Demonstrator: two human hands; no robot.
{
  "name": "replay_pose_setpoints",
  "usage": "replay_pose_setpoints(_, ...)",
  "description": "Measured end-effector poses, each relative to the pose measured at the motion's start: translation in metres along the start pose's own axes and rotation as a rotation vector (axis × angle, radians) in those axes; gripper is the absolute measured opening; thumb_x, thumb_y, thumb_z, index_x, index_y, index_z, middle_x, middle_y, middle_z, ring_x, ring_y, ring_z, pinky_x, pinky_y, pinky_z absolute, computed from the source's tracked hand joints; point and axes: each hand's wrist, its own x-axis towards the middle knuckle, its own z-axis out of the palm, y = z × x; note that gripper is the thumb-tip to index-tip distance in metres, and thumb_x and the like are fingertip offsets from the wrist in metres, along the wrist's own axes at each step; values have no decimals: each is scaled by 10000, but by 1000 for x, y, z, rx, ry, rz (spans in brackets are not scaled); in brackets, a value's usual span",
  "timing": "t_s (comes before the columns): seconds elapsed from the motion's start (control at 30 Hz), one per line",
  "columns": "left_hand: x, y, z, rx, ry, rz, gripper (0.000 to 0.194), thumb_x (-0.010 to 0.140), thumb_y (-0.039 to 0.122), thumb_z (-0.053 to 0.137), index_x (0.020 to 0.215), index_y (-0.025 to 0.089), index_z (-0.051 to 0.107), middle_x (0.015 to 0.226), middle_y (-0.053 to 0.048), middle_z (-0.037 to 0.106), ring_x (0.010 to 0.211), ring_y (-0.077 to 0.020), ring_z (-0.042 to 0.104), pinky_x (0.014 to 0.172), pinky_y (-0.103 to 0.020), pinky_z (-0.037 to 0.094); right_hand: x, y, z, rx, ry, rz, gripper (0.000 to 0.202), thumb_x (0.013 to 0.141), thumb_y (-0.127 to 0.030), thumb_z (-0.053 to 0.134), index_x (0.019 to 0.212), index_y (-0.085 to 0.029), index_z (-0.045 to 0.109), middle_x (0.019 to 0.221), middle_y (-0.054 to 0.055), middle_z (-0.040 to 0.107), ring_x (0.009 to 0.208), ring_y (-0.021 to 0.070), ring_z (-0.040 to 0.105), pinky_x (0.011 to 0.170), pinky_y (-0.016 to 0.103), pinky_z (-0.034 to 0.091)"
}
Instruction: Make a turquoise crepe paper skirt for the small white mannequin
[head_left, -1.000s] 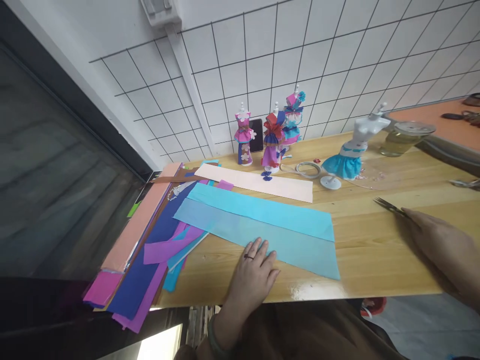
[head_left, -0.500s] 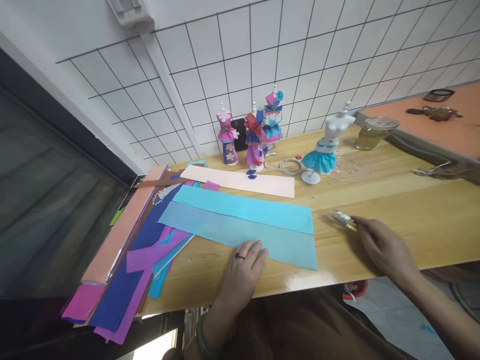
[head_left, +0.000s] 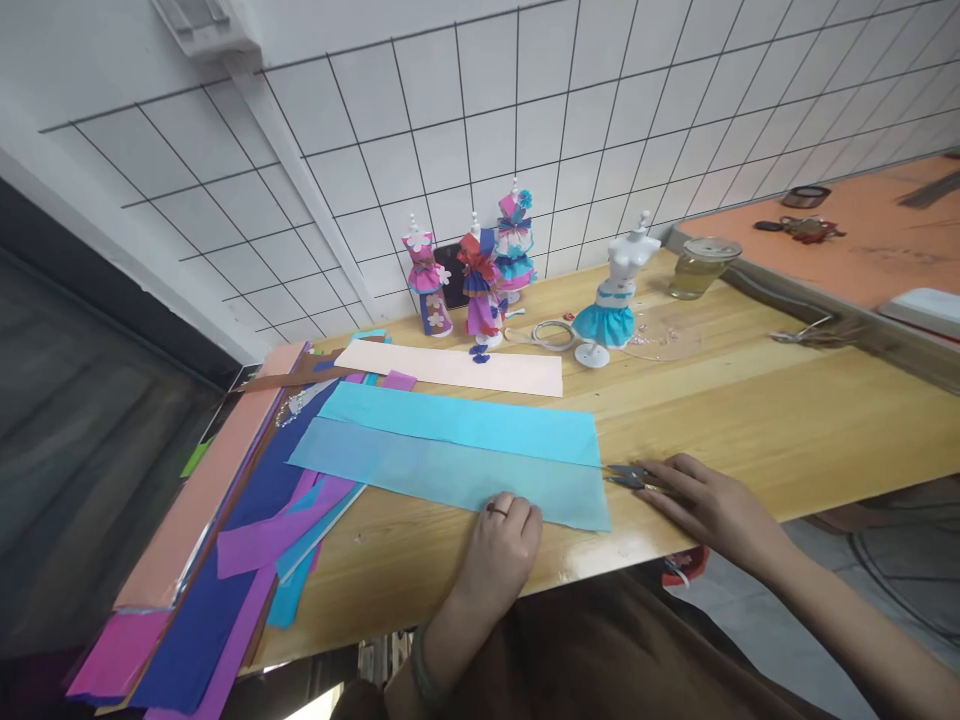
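A sheet of blue crepe paper (head_left: 465, 425) lies unfolded on the table, with a crease along its length and a paler lower half. My left hand (head_left: 504, 540) is at its near edge, fingers curled and pinching the paper there. In my right hand (head_left: 705, 500) is a pair of thread snips (head_left: 628, 477); their blades are apart and point left at the paper's right edge, level with the crease. Whether the blades touch the paper is hard to tell. Above the sheet lies a pale pink paper strip (head_left: 457, 368).
A small mannequin in a blue skirt (head_left: 606, 322) and several dressed ones, such as the pink one (head_left: 427, 280), stand at the back. Coloured paper strips (head_left: 217, 540) overlap at the left. A jar of yellowish liquid (head_left: 697, 270) and an orange surface (head_left: 847, 225) are at the right.
My right hand has moved left with the snips, bringing their blades to the paper's right edge. The left hand's fingers have curled more at the near edge. The view has shifted slightly right.
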Motion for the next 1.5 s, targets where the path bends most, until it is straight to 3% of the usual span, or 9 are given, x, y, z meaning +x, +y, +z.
replay_pose_setpoints(0.17, -5, -2, 3, -86, 49, -75, 155, 866, 95, 446, 903, 173, 575, 782, -41, 536, 787, -177, 507, 672, -302, 474, -2, -4, 3, -99, 68, -61, 353, 905, -361, 466, 1177, -172, 587, 886, 93, 635, 695, 184, 642, 589, 291, 490)
replay_pose_setpoints(0.4, -6, -3, 6, -121, 82, -72, 160, 871, 110, 452, 933, 177, 584, 801, -46, 551, 803, -177, 517, 694, -310, 479, 7, -12, 7, -211, 139, -110, 334, 901, -363, 472, 1132, -179, 627, 826, 78, 644, 643, 165, 624, 535, 266, 456)
replay_pose_setpoints(0.6, -6, -2, 4, -109, 99, -57, 163, 871, 112, 457, 949, 174, 585, 809, -47, 563, 805, -174, 525, 668, -295, 473, 15, -21, 10, -259, 130, -160, 315, 912, -325, 468, 1138, -158, 611, 847, 86, 659, 700, 179, 627, 619, 286, 466)
replay_pose_setpoints(1.5, -6, -2, 3, -133, 94, -60, 147, 859, 114, 479, 945, 172, 583, 815, -43, 565, 807, -176, 523, 659, -298, 478, 17, -24, 11, -200, 104, -186, 312, 909, -286, 489, 1163, -143, 601, 746, 59, 644, 683, 180, 622, 619, 294, 455)
